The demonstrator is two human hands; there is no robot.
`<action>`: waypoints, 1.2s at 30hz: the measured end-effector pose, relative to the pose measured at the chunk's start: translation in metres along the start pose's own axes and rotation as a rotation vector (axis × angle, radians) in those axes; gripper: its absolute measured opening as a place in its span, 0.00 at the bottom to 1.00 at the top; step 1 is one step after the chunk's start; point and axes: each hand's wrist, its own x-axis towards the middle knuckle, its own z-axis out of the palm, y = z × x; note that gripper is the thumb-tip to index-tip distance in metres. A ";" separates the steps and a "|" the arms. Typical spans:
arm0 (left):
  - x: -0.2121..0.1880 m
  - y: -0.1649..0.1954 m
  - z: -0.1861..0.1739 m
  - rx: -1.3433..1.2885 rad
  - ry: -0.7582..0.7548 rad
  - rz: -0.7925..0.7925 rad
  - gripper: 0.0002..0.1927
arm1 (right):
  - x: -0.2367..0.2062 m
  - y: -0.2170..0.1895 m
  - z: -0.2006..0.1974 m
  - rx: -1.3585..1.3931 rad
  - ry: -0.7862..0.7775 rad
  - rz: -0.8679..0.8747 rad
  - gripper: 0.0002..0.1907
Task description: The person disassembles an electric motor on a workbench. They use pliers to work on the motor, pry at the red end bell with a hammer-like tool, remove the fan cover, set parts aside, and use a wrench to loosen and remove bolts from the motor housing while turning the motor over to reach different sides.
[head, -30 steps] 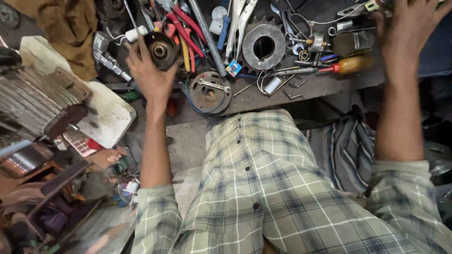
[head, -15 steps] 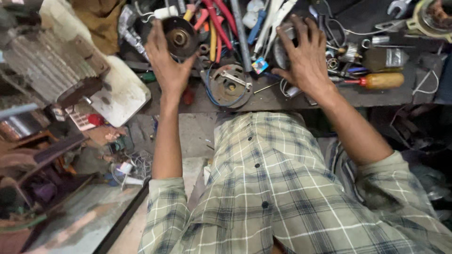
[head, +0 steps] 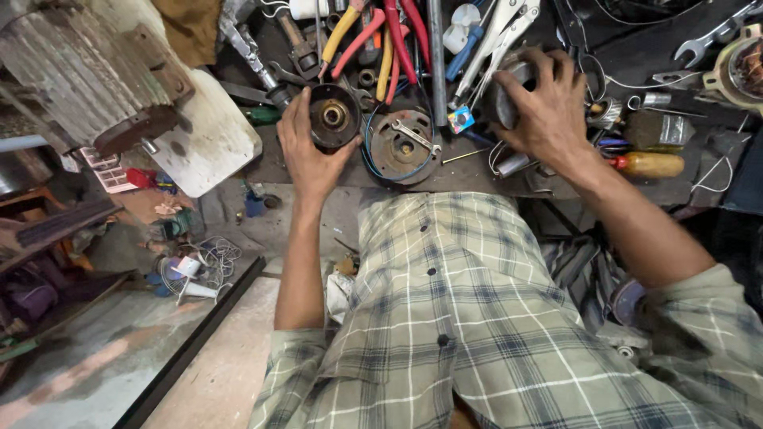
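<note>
My left hand (head: 306, 151) grips a dark round motor end cap (head: 335, 117) with a brass-coloured bearing at its centre, held just above the workbench edge. My right hand (head: 544, 111) rests on top of a grey metal ring-shaped part (head: 509, 83) further right on the bench, fingers curled over it. Between the two hands lies a rusty round cover plate (head: 404, 147) with a small spanner across it and a blue wire looped around it.
The dark workbench (head: 477, 171) is crowded with red and yellow pliers (head: 373, 40), locking pliers (head: 501, 32), spanners (head: 715, 36) and a yellow bottle (head: 648, 164). A large ribbed motor (head: 79, 71) and white plastic slab (head: 211, 139) stand at left. Scrap litters the floor (head: 191, 270).
My right hand came down from the upper right and settled on the grey ring part. My left hand kept hold of the end cap. The view shifted closer over the bench.
</note>
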 end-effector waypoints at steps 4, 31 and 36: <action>0.000 -0.001 -0.008 -0.006 -0.002 -0.010 0.55 | -0.012 0.018 -0.009 -0.102 -0.037 -0.024 0.40; -0.032 -0.001 -0.025 -0.188 0.097 -0.173 0.54 | -0.006 -0.072 0.063 0.079 -0.144 -0.686 0.19; -0.037 0.000 -0.023 -0.197 0.098 -0.167 0.54 | 0.007 -0.046 0.037 0.242 -0.150 -0.651 0.18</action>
